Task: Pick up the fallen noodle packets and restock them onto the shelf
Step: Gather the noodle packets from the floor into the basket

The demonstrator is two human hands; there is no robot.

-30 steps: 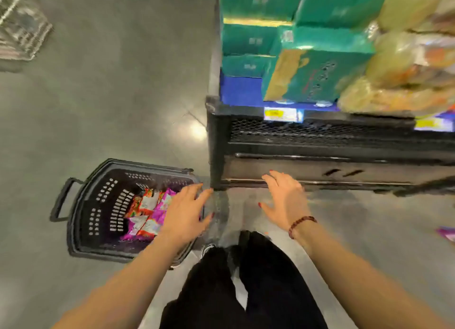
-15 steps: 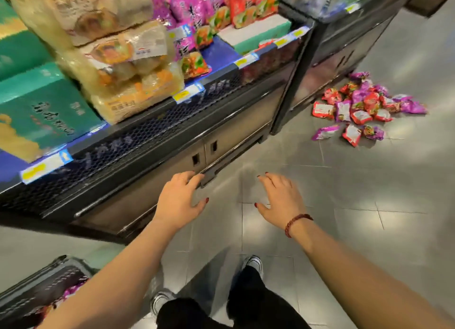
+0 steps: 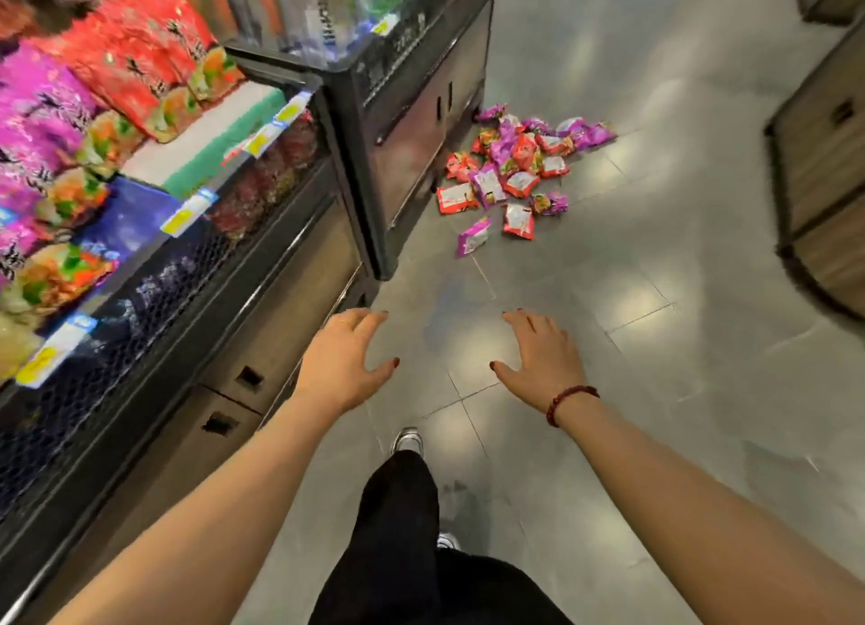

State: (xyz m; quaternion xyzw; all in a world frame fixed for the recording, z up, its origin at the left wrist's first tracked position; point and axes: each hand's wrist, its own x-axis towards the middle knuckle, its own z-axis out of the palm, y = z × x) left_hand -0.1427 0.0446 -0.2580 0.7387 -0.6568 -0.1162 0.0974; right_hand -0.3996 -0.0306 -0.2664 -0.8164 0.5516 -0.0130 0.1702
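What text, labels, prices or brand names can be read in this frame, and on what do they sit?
None can be read.
Shelf price tags: yellow and white, print blurred.
Shelved packets: dark script on red and purple, blurred.
Fallen noodle packets: white panels, print too small.
Left hand and right hand: empty, no text.

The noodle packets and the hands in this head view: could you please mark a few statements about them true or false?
1. The noodle packets lie in a heap on the floor. True.
2. The right hand holds a packet. False: it is empty, fingers spread.
3. The heap lies beside the base of the dark shelf unit. True.
4. The left hand touches the heap. False: the heap lies well ahead of it.
5. The right wrist wears a bead bracelet. True.
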